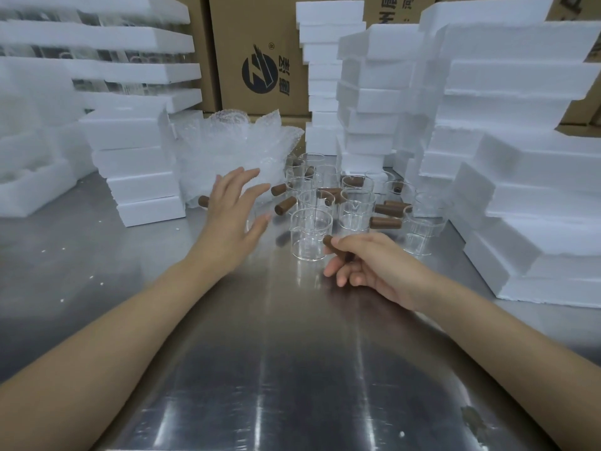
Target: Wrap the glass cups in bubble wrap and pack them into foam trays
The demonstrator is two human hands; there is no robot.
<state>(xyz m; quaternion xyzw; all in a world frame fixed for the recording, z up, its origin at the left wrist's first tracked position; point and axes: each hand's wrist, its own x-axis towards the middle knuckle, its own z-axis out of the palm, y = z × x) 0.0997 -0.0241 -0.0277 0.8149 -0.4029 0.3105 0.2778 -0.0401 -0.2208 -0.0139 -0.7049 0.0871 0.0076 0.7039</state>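
Two hands were over the steel worktop (292, 369) in the head view. The right hand (374, 268) pinched the brown handle (335, 247) of the nearest glass cup (310, 234) between thumb and curled fingers; that cup stood upright on the worktop, at the front of the group. The left hand (232, 213) was held open, fingers spread and straight, gripping nothing, in front of the bubble wrap pile (234, 148); whether it touched the wrap could not be told. The remaining glass cups (356, 203), all clear with brown handles, stood upright in a tight cluster behind the held one, between the bubble wrap and the foam on the right, handles pointing various ways. One more brown handle (203, 201) showed just left of the left hand, its cup hidden. The bubble wrap sat crumpled at the back of the worktop, left of centre. Foam trays (143, 177) were stacked left of the wrap, and taller, uneven foam stacks (520, 190) stood on the right. A narrow foam column (325, 76) rose behind the cups. Cardboard boxes (260, 60) with a dark printed logo lined the back. Small white foam crumbs (61, 301) lay scattered on the worktop's left side.
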